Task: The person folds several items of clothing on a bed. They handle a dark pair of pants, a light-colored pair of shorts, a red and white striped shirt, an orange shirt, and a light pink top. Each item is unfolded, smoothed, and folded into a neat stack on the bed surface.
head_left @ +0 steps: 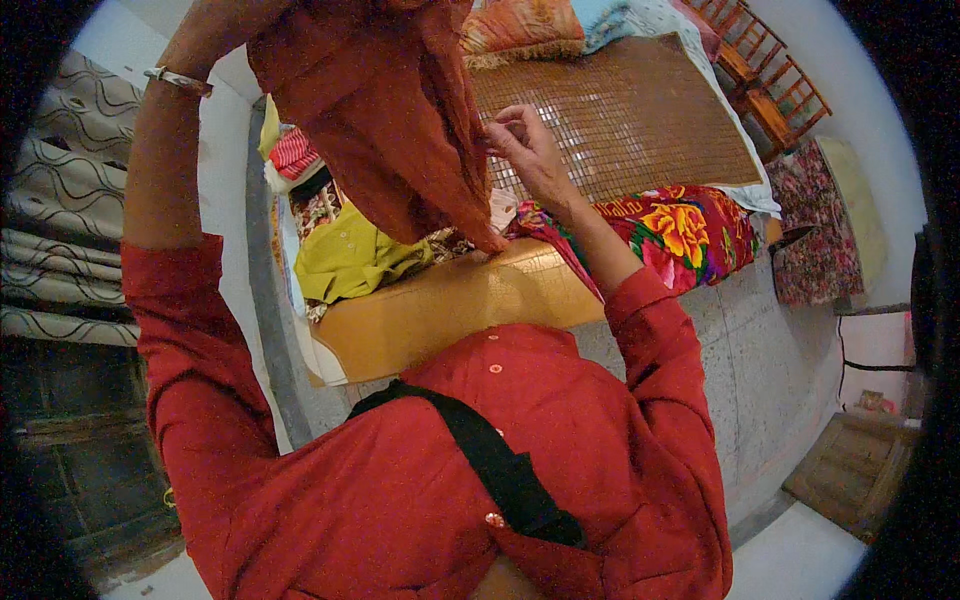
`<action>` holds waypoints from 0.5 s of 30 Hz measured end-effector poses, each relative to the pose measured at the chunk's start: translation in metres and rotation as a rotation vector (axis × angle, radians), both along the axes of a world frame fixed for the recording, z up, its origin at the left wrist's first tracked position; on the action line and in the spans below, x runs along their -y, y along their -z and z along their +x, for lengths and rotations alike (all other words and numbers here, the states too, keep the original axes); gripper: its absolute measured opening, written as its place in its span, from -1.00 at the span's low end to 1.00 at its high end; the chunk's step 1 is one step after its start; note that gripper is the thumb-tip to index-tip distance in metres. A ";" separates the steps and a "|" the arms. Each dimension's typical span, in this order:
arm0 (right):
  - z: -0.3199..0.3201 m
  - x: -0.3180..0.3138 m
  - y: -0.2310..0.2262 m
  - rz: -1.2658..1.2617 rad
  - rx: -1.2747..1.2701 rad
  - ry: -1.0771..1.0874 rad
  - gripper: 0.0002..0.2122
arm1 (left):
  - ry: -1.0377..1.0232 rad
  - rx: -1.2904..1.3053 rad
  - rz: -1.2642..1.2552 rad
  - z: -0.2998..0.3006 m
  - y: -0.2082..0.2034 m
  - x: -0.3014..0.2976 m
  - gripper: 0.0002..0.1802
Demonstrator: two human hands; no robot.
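Observation:
A rust-brown cloth (375, 120), thin and creased, hangs in front of me from the top of the view; its folds hide what kind of garment or cloth it is. My left hand (225, 25) is raised at its upper left, closed on its top part, with the fingertips cut off by the view's edge. Lower down, my right hand (532, 155) pinches the cloth's right edge between thumb and fingers. The lower tip of the cloth hangs over the near side of a bed, beside a crumpled yellow-green garment (360, 255).
A brown tiled mat (640, 110) covers the bed, with an orange pillow (525, 28) at its far end. A red floral blanket (680, 235) lies on the near right. Curtains (70, 200) hang at left; a wooden rack (765, 75) and a patterned covered box (820, 220) stand at right.

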State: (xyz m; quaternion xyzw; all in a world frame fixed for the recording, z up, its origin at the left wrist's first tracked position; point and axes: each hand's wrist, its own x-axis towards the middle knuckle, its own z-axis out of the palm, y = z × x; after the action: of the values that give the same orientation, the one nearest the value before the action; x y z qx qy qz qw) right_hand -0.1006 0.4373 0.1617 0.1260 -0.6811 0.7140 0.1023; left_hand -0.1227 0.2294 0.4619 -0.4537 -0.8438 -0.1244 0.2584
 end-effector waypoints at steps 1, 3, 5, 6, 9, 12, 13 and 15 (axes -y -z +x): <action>0.010 0.004 -0.011 0.014 0.007 0.007 -0.76 | -0.012 0.047 0.019 0.003 -0.001 0.000 -0.70; 0.004 0.012 0.003 -0.134 -0.094 -0.072 -0.72 | -0.034 0.141 0.056 0.005 -0.001 0.000 -0.71; 0.002 0.013 0.013 -0.059 -0.164 -0.070 -0.63 | 0.005 0.149 0.074 0.006 -0.002 0.004 -0.72; 0.000 0.011 0.017 0.036 -0.228 -0.035 -0.62 | 0.025 0.153 0.082 0.007 -0.003 0.006 -0.72; 0.005 0.012 0.013 0.254 -0.354 0.050 -0.62 | 0.046 0.041 0.050 0.005 -0.007 0.013 -0.73; 0.010 0.012 0.008 0.377 -0.414 0.098 -0.68 | 0.053 0.076 0.038 0.023 -0.011 0.003 -0.72; 0.006 0.012 0.012 0.445 -0.484 0.112 -0.70 | 0.111 0.043 0.033 0.017 -0.012 0.006 -0.72; 0.003 0.018 0.013 0.510 -0.578 0.101 -0.75 | 0.210 -0.024 0.018 0.001 -0.017 0.020 -0.71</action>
State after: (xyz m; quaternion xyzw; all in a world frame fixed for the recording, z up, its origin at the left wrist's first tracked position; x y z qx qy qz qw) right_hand -0.0973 0.4191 0.1484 0.3096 -0.7851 0.4509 0.2905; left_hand -0.1221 0.2091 0.4785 -0.5386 -0.7873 -0.1529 0.2582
